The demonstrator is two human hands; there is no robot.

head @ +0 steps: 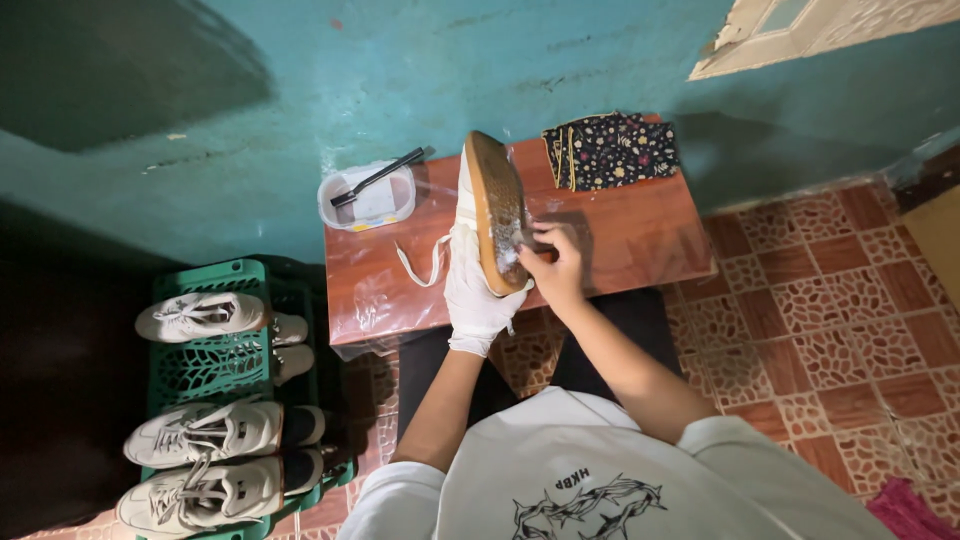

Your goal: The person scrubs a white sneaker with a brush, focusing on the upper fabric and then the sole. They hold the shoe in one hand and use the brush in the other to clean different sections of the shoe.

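Observation:
A white sneaker (488,200) with a tan sole stands on its side on the small reddish table (640,235), sole facing right. My left hand (478,290), in a white glove, grips the shoe from below near the heel. My right hand (555,262), bare, presses a small white thing against the soapy lower part of the sole; what it holds is mostly hidden by my fingers. A white lace (418,265) hangs loose onto the tabletop to the left.
A white tub (365,200) with a black brush (378,176) across it sits at the table's back left. A dark floral cloth (610,150) lies at the back right. Green crates (225,365) with several pale sneakers stand on the floor at left, against a teal wall.

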